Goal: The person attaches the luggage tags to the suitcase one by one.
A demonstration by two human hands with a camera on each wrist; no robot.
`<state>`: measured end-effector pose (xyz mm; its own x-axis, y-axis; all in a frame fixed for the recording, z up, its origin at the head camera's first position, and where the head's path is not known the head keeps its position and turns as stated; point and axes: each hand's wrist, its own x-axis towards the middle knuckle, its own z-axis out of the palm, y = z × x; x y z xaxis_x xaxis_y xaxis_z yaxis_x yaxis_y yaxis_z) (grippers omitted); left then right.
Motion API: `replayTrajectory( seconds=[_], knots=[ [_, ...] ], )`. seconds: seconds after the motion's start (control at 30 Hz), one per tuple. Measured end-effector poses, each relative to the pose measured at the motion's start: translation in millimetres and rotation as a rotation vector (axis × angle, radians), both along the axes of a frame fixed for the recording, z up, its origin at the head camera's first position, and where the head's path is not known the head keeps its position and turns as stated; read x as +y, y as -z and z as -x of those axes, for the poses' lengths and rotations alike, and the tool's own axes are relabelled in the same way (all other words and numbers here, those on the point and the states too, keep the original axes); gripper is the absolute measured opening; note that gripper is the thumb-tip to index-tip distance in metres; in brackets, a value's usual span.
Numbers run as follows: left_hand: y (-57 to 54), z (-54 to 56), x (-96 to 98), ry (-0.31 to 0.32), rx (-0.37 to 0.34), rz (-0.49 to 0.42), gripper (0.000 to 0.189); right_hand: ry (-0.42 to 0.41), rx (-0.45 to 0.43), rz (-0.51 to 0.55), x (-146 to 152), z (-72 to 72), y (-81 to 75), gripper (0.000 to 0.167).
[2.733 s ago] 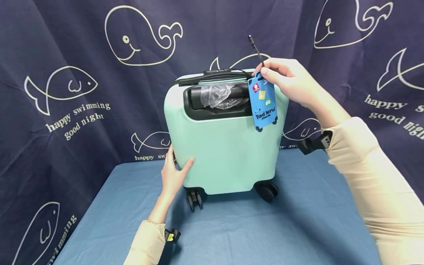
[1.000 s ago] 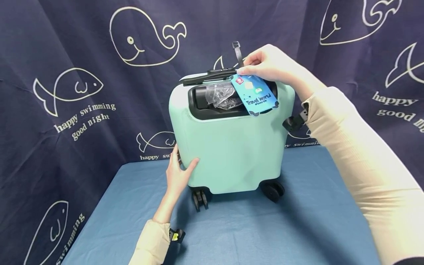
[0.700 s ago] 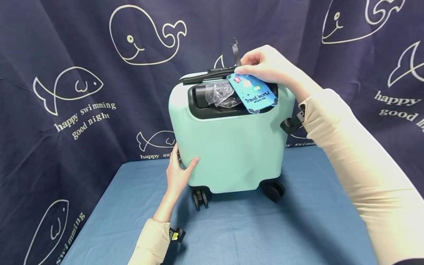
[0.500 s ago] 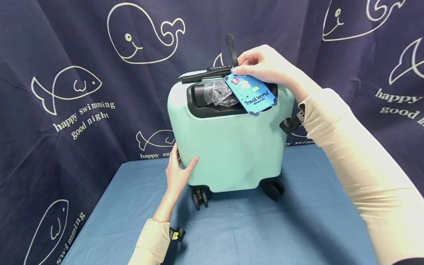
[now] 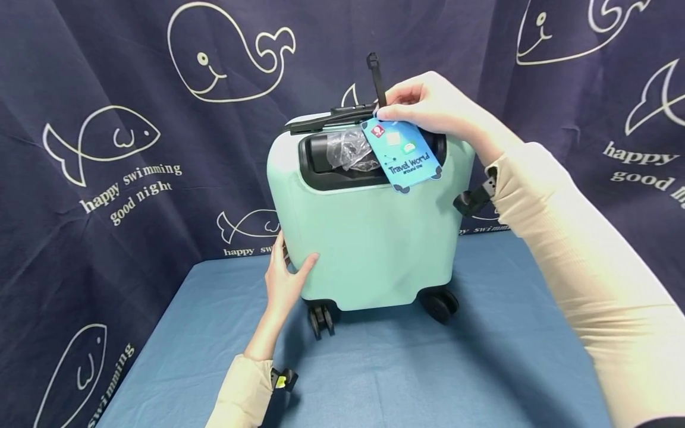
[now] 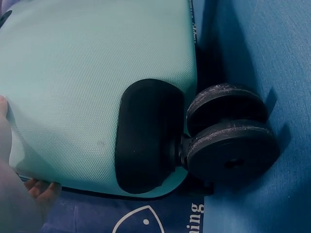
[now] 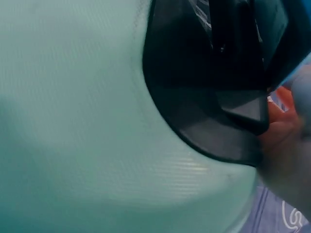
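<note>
A mint-green suitcase (image 5: 369, 244) stands upright on its black wheels. My left hand (image 5: 282, 282) grips its lower left side, the thumb on the front face and the fingers round the edge; in the left wrist view those fingers (image 6: 43, 190) show at the shell's border. With thumb and fingers, my right hand (image 5: 428, 104) pinches a blue luggage tag (image 5: 404, 156) at its top, beside the black carry handle (image 5: 326, 122) on the suitcase. The tag hangs tilted over the recess, and its black strap (image 5: 377, 77) sticks up with a buckle at the end.
Clear plastic wrap (image 5: 350, 148) covers part of the black pull handle in the recess. Twin wheels (image 6: 233, 150) rest on a blue cloth-covered table (image 5: 374, 380). Behind stands a dark blue curtain (image 5: 326, 35) printed with whales and fish.
The right hand has brought the tag left from the suitcase's top right corner, and the tag has gone from near upright to tilted. The strap's free end has shifted left. The left hand keeps its grip.
</note>
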<state>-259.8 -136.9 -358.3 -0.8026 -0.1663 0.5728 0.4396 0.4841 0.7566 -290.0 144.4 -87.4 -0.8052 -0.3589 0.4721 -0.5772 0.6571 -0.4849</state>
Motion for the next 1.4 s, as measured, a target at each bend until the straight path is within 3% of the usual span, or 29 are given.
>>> replayTrajectory(
  seconds=[0.2,0.3,0.8,1.13,1.4],
  knots=[
    [0.8,1.5,-0.2,-0.003,-0.004,0.013,0.081,0.083,0.058,-0.195,-1,-1.2,-6.9,0.030],
    [1.4,2.1,-0.4,-0.006,-0.008,0.016,0.081,0.093,0.046,-0.230,-3,-1.4,-8.5,0.029],
    [3.4,-0.2,-0.9,-0.019,-0.020,0.021,0.081,0.018,0.048,-0.185,-6,0.1,-2.7,0.026],
    [-0.5,-0.6,-0.7,-0.008,-0.011,0.012,0.081,0.114,0.097,-0.229,-12,-1.9,-8.1,0.030],
    [-0.8,-0.2,-0.2,-0.006,-0.008,0.005,0.081,0.138,0.128,-0.180,-14,2.0,-8.5,0.028]
  ],
)
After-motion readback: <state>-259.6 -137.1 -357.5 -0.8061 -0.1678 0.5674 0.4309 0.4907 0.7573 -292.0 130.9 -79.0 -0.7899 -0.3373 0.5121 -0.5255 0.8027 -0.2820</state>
